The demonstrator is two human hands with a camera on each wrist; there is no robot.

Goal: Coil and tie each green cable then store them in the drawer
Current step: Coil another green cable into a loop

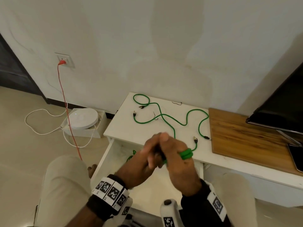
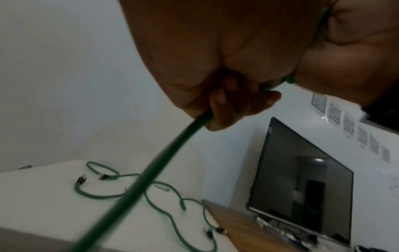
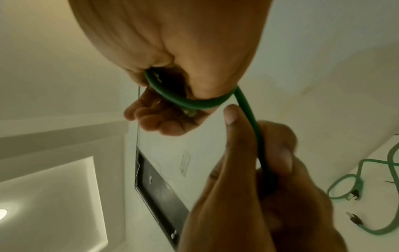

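While wound, cable (image 1: 186, 154) round right hand (image 1: 178, 164)

Loose cables (image 1: 170, 118) on the cabinet top (image 1: 124, 126), open drawer (image 1: 114, 154) below.

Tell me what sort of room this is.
Probably a home living room. A flat-screen TV stands on a low white cabinet against the wall, a wall socket holds an orange plug, and a white round device sits in a box on the floor.
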